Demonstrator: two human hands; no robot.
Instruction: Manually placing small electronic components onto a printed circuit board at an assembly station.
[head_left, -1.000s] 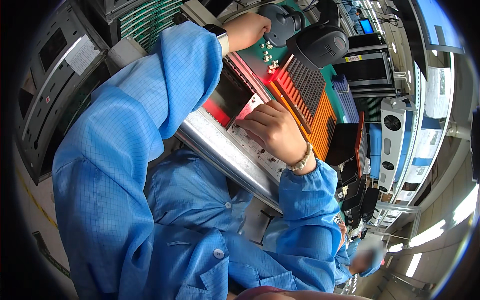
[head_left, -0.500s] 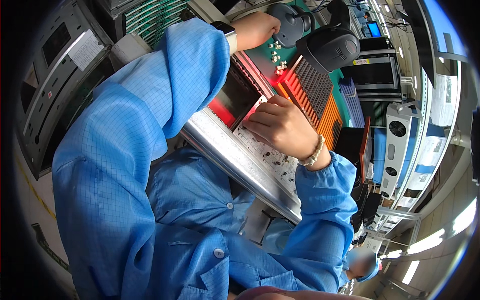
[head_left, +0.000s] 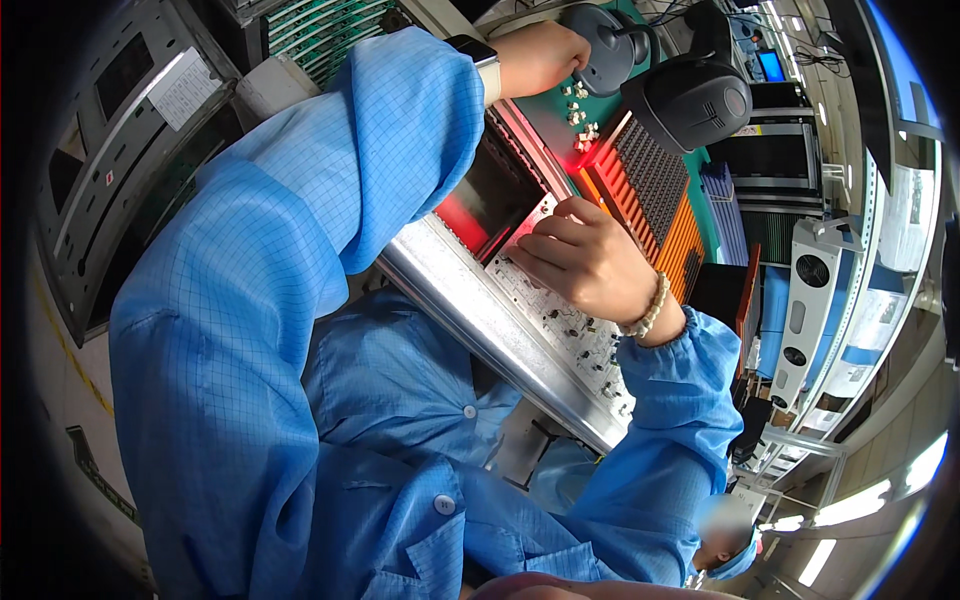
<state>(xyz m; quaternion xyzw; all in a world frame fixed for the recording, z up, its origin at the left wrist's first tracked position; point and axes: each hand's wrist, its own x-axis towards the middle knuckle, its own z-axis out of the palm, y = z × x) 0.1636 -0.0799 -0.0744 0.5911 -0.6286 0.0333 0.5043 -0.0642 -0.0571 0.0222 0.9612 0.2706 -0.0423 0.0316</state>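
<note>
My left hand [head_left: 543, 58], with a watch at its wrist, reaches across to the green mat [head_left: 545, 110]. Its fingers are curled together beside a dark grey round base [head_left: 603, 62] and close to several small white parts [head_left: 577, 115]; whatever the fingertips hold is hidden. My right hand [head_left: 585, 255], wearing a beaded bracelet, is bent over a white circuit board [head_left: 578, 328] dotted with small components. The fingers there are drawn in at the board's end, and their tips are out of sight. Red light falls on the dark recessed panel [head_left: 495, 190] beside that end.
A silver metal rail [head_left: 490, 335] runs along the board's near side. Beyond the right hand stands an orange slotted rack [head_left: 684, 240] with a dark grid, and a dark grey scanner-like head [head_left: 690, 105] overhangs it. A person in a blue cap [head_left: 735, 565] is at lower right.
The view has shifted, so the bench and both hands appear farther right and slightly lower. The hands keep nearly the same places relative to the board and the white parts.
</note>
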